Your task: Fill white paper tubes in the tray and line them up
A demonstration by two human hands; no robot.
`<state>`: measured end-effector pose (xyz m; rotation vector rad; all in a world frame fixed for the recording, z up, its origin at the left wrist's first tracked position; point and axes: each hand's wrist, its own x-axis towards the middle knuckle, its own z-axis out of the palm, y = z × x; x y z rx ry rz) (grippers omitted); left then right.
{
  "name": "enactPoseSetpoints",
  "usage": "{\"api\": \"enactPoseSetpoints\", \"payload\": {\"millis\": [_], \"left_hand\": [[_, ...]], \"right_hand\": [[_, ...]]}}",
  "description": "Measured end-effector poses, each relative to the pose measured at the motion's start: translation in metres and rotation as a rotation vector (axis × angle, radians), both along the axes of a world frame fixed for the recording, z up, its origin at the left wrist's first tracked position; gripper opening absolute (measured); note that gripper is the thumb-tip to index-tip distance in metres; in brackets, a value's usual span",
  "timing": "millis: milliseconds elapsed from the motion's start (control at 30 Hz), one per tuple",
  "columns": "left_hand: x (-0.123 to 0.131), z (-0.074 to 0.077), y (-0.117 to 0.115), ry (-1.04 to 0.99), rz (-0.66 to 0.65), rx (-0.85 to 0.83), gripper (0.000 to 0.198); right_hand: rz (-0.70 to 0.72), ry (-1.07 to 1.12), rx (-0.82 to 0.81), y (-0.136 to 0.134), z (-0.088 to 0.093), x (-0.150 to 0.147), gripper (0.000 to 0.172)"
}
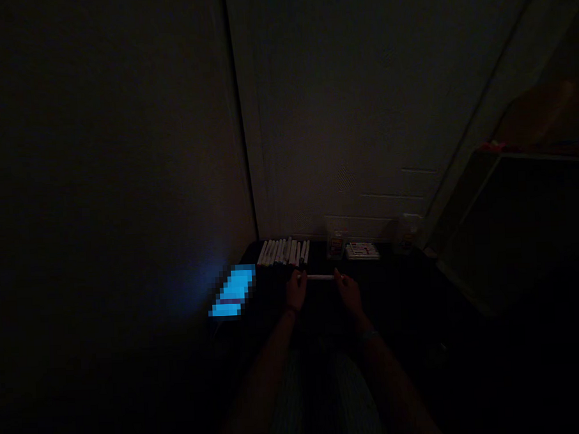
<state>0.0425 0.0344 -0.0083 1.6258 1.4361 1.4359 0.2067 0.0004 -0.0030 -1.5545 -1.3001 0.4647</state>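
In dim light, a slim white marker [319, 277] lies level between my two hands, above the dark table [322, 311]. My left hand [296, 289] pinches its left end, and my right hand [348, 291] pinches its right end. Beyond my left hand, a row of several white markers [282, 252] lies side by side near the wall. A stack of white markers [362, 251] rests beyond my right hand. Just left of that stack stands a clear container with a dark label [336, 244].
A brightly lit blue screen [232, 292], pixelated, is at the table's left edge. Another clear container [408, 233] stands at the back right. Walls rise behind and to the left. At the far right is a dark framed shape [530, 232].
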Motion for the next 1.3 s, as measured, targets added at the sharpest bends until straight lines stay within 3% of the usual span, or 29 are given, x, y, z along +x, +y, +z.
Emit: {"api": "enactPoseSetpoints", "payload": {"millis": [533,1300], "left_hand": [[-0.0019,-0.0069,0.0043,0.033,-0.019,0.013,0.028],[-0.0024,-0.0055,0.0050,0.034,-0.025,-0.017,0.025]], "right_hand": [[0.002,-0.013,-0.006,0.0018,-0.0008,0.0007,0.049],[0.007,-0.027,0.002,0.0022,-0.0017,0.0005,0.051]]}}
